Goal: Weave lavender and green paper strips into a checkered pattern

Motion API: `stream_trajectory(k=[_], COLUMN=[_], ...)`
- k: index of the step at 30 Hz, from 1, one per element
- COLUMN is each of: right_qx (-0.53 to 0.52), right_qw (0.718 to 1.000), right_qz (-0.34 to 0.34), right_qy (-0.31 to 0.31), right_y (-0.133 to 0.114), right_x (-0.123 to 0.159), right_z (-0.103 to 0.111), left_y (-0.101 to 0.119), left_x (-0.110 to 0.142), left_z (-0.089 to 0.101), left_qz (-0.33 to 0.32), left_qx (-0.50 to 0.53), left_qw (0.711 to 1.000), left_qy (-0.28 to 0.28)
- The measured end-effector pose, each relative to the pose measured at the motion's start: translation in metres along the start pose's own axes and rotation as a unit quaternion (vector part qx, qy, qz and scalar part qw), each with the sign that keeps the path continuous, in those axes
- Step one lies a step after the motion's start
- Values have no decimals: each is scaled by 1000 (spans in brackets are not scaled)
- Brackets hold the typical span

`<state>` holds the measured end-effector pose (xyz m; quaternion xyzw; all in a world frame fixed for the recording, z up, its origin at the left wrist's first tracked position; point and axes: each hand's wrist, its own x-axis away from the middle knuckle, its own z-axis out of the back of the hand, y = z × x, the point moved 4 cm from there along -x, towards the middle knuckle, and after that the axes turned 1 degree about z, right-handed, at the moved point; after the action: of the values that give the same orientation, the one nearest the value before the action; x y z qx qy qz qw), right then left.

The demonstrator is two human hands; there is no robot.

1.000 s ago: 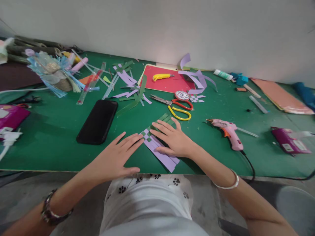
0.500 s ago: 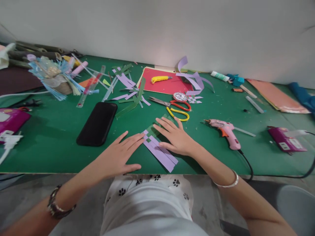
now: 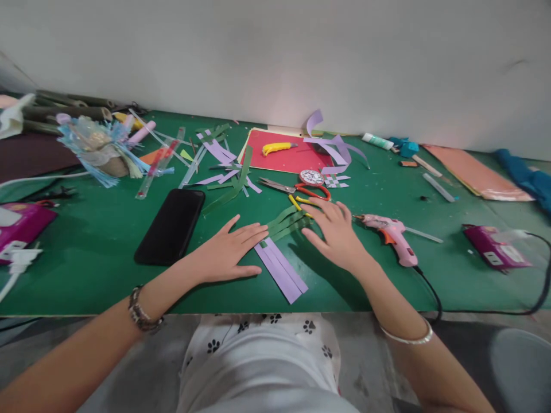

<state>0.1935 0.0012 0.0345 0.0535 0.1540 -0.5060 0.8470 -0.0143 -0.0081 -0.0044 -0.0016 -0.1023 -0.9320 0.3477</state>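
My left hand (image 3: pixel 232 249) lies flat on the green table with its thumb spread. Its fingertips rest on the corner where purple paper strips (image 3: pixel 284 272) meet green paper strips (image 3: pixel 282 225) in a small weave. The green strips fan out to the right, slightly raised and curved. Above their far ends, my right hand (image 3: pixel 338 232) hovers with fingers apart and a little bent; no paper shows between them. Its fingers partly cover the yellow handle of the scissors (image 3: pixel 282 186), which lie just behind the strips.
A black phone (image 3: pixel 171 226) lies left of my hands. To the right are a pink glue gun (image 3: pixel 394 229) with its cord and a purple power socket (image 3: pixel 495 246). Behind lie a yellow cutter (image 3: pixel 278 148) on red paper (image 3: pixel 262 162) and loose strips (image 3: pixel 219 148).
My right hand has lifted off the weave and moved right. The green strips have spread apart and curve upward. My left hand has slid slightly right, still on the weave's corner.
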Motion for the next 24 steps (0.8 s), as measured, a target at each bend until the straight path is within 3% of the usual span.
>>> stream_trajectory(k=[4,8,13,15,17,20,24], right_qx=[36,147,130,81,3,-88,-118], right_qw=[985,936,923,933,957,988,989], right_qz=[-133,-273,-306,-285,-228,-111,56], right_qy=[101,169,196,206,179,68,-64], right_y=[42,78,84,74,56,21,-23], right_x=[25,65,91,87,73,40,0], right_z=[19,39,43,39,32,15,-8], left_y=[-4,-3,3,4,5,6,5], left_x=[-3,-2,13,21,27,30,28], left_z=[-1,-3,-2,-3,-5,-8,-8], left_qz=[-19,-33,-38,-24,-15,-11,-13], left_qx=[1,-17,-24,-25,-20,-15,-12], left_qw=[1000,999,999,999,1000,1000,1000], left_qy=[4,1,13,19,18,9,6])
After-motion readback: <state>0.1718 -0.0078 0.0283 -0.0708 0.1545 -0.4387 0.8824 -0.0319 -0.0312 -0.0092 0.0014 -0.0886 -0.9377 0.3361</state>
